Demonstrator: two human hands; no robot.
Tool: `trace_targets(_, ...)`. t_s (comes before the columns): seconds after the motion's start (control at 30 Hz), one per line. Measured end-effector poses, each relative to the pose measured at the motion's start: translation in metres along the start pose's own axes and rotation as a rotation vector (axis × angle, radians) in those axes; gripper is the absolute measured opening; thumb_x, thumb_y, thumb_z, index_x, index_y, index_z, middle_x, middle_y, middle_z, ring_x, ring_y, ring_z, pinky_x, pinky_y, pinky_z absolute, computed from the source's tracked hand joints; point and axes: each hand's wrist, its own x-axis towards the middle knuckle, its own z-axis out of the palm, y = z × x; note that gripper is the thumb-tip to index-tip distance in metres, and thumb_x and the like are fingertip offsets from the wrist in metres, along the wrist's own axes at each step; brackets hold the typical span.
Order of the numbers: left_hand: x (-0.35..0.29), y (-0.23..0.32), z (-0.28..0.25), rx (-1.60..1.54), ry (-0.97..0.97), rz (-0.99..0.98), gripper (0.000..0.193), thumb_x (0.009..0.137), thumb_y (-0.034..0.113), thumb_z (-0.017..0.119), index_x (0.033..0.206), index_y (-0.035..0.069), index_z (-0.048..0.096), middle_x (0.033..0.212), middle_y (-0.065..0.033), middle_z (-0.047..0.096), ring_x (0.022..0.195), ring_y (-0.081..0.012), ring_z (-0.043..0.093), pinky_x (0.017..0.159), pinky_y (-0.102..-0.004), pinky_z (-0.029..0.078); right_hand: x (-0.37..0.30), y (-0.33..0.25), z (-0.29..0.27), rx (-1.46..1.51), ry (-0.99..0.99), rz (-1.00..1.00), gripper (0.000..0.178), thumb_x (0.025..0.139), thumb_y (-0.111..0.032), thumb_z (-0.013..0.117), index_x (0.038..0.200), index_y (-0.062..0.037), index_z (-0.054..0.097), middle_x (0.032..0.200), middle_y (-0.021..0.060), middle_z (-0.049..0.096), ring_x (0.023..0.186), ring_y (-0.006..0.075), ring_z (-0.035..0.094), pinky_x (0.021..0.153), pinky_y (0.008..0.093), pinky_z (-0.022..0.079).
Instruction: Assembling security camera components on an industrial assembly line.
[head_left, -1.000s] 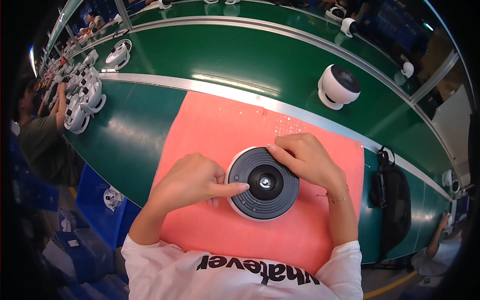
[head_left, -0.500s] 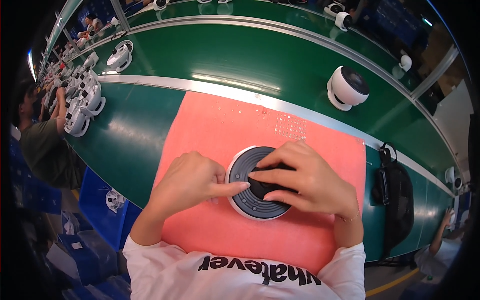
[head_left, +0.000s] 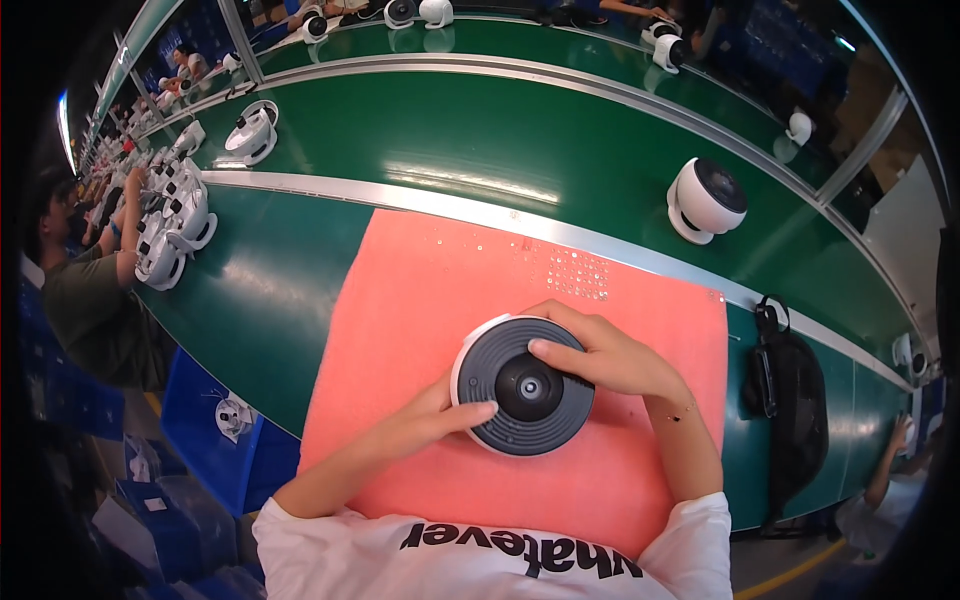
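Observation:
A round white-shelled device (head_left: 545, 430) with a dark grey ringed face lies face up on a salmon-pink cloth (head_left: 400, 300). At its middle sits a black domed hub (head_left: 530, 388) with a small ring at the centre. My left hand (head_left: 440, 412) grips the lower left side, thumb on the grey rings and fingers hidden beneath the edge. From the upper right my right hand (head_left: 610, 352) holds the rim, its thumb lying near the hub and its other fingers partly hidden behind the shell.
Small shiny dots (head_left: 577, 275) sit in rows along the cloth's far edge. Beyond the metal rail, a white device on a stand (head_left: 706, 200) rests on the green surface. A black bag (head_left: 795, 400) lies right. White housings (head_left: 175, 225) and a co-worker (head_left: 90, 290) are left, above a blue bin (head_left: 205, 430).
My right fingers have left the black centre and moved to the rim, uncovering the hub. My left hand has slid lower round the side. The whole view has shifted slightly.

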Motion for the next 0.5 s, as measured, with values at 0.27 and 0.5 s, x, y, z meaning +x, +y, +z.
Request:
trace_targets(0.27,0.003,0.023,0.009,0.383,0.248,0.406,0.093,0.068,0.021,0.073,0.138,-0.004,0.018,0.122,-0.0203,0.047,0.11,-0.0269,0.052,0.087,-0.0365,0.048,-0.001,-0.03,0.012,-0.004,0.343,-0.231,0.059,0.059,-0.028,0.081,0.101,-0.0023,0.049,0.101,0.0146,0.058,0.096,0.0237,0.058,0.082,0.0337,0.046)
trace_targets(0.5,0.017,0.054,0.003,0.641,0.245,0.532,0.092,0.065,0.022,0.074,0.137,-0.005,0.023,0.117,-0.0214,0.052,0.106,-0.028,0.055,0.082,-0.0366,0.05,0.004,-0.022,-0.001,-0.044,0.559,-0.474,0.057,0.056,-0.028,0.082,0.095,-0.0008,0.051,0.086,0.0122,0.063,0.082,0.0222,0.064,0.075,0.0322,0.05)
